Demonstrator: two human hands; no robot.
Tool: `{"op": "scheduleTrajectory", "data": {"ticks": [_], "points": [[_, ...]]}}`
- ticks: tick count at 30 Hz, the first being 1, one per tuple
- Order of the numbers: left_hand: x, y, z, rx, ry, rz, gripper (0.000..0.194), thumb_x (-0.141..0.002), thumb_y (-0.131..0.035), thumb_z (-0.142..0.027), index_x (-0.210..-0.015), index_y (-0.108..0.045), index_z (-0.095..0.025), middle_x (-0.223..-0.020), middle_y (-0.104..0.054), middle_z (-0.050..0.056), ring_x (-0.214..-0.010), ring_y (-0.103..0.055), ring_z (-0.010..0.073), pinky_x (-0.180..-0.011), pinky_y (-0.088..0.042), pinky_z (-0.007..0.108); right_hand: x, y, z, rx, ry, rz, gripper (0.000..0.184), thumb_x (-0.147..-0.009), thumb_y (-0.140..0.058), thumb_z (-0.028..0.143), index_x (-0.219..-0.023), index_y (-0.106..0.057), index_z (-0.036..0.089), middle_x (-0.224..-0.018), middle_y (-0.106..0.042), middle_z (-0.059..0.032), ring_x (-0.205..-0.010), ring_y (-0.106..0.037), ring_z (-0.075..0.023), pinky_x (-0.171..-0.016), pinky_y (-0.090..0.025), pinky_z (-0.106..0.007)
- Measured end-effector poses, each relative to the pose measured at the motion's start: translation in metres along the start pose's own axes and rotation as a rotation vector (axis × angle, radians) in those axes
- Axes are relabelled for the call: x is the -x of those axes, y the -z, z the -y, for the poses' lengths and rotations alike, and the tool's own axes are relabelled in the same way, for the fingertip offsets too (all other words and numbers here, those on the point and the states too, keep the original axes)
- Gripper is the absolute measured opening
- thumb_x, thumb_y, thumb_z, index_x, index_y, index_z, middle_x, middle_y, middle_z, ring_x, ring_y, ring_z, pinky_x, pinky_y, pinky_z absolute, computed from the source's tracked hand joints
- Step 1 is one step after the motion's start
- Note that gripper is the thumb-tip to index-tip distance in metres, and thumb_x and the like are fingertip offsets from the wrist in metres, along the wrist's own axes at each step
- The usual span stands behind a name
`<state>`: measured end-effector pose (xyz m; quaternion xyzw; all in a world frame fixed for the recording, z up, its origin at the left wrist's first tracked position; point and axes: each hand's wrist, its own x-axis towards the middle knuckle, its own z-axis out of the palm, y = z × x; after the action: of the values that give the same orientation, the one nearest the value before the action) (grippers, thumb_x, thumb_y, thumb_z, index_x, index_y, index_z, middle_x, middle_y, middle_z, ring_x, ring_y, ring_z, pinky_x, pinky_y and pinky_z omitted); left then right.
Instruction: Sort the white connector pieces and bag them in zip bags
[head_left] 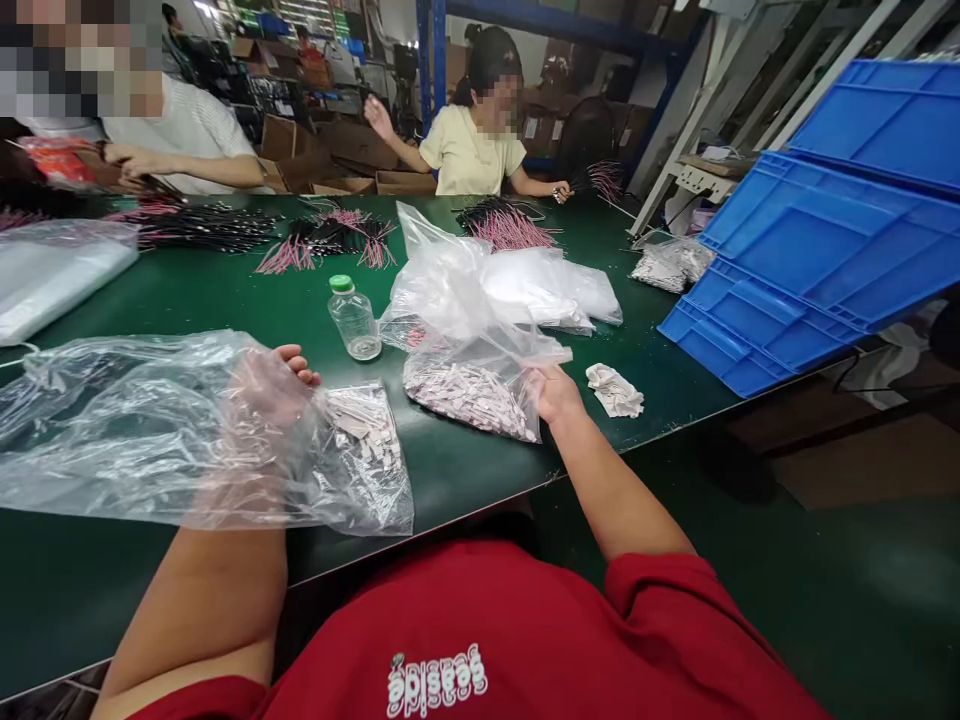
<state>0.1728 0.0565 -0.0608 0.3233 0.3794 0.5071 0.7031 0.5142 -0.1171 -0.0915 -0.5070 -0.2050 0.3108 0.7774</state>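
My left hand (274, 385) is inside or behind a large clear plastic bag (150, 430) that lies on the green table (465, 470); its fingertips poke out at the bag's top edge, curled on the plastic. Several small pale pink pieces (367, 425) lie in that bag's right end. My right hand (551, 390) grips the edge of a second clear bag (469, 330) that holds a heap of the same small pieces (469, 395).
A small clear bottle with a green cap (352, 318) stands between the bags. A crumpled white tissue (615, 390) lies right of my right hand. Stacked blue trays (817, 240) overhang the table's right edge. Two other people work at the far side among bundles of black and pink wires (506, 225).
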Motion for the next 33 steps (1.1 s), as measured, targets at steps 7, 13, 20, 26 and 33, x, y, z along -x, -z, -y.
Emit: {"op": "scheduleTrajectory", "data": {"ticks": [7,13,20,26,33], "points": [[0.022,-0.028,0.006,-0.155,0.141,0.067,0.030,-0.090,-0.033,-0.031,-0.081,-0.057,-0.015,-0.054,-0.055,0.003,-0.042,-0.045,0.0109,-0.044,-0.042,0.027,0.003,-0.005,0.049,0.763,0.596,-0.082,0.084,-0.070,-0.065,0.031,-0.143,-0.026,0.016,-0.147,-0.029,-0.0199,-0.138,-0.030,-0.0301,-0.106,-0.034,-0.052],[0.037,-0.042,0.012,-0.178,0.125,0.157,0.020,-0.087,-0.045,-0.025,-0.076,-0.059,-0.015,-0.052,-0.053,0.002,-0.041,-0.046,0.0094,-0.044,-0.044,0.022,0.092,-0.048,0.113,1.181,1.070,0.252,0.057,-0.087,-0.049,0.030,-0.141,-0.033,0.039,-0.149,-0.029,-0.0015,-0.140,-0.027,-0.0281,-0.106,-0.037,-0.054],[0.040,-0.039,0.014,-0.181,0.120,0.304,0.025,-0.089,-0.043,-0.028,-0.081,-0.064,-0.016,-0.058,-0.059,0.003,-0.046,-0.052,0.0119,-0.052,-0.050,0.026,0.086,-0.090,0.114,1.590,1.104,0.464,0.055,-0.091,-0.044,0.027,-0.144,-0.031,0.028,-0.145,-0.039,-0.0095,-0.129,-0.037,-0.0334,-0.094,-0.041,-0.053],[0.031,-0.033,0.023,-0.325,0.341,0.356,0.017,-0.080,-0.058,-0.024,-0.092,-0.063,-0.012,-0.070,-0.065,0.007,-0.049,-0.058,0.0123,-0.049,-0.050,0.023,0.030,-0.099,0.123,2.065,0.752,0.315,0.039,-0.090,-0.048,0.025,-0.126,-0.053,0.010,-0.107,-0.065,-0.0182,-0.099,-0.059,-0.0317,-0.087,-0.036,-0.047],[0.023,-0.031,0.034,-0.419,0.626,0.419,0.021,-0.081,-0.055,-0.025,-0.095,-0.062,-0.012,-0.080,-0.069,0.016,-0.058,-0.065,0.0222,-0.051,-0.053,0.032,0.021,-0.101,0.141,1.893,0.820,0.338,0.043,-0.094,-0.030,0.014,-0.132,-0.048,0.012,-0.111,-0.064,-0.0154,-0.102,-0.060,-0.0240,-0.083,-0.045,-0.037]]}}
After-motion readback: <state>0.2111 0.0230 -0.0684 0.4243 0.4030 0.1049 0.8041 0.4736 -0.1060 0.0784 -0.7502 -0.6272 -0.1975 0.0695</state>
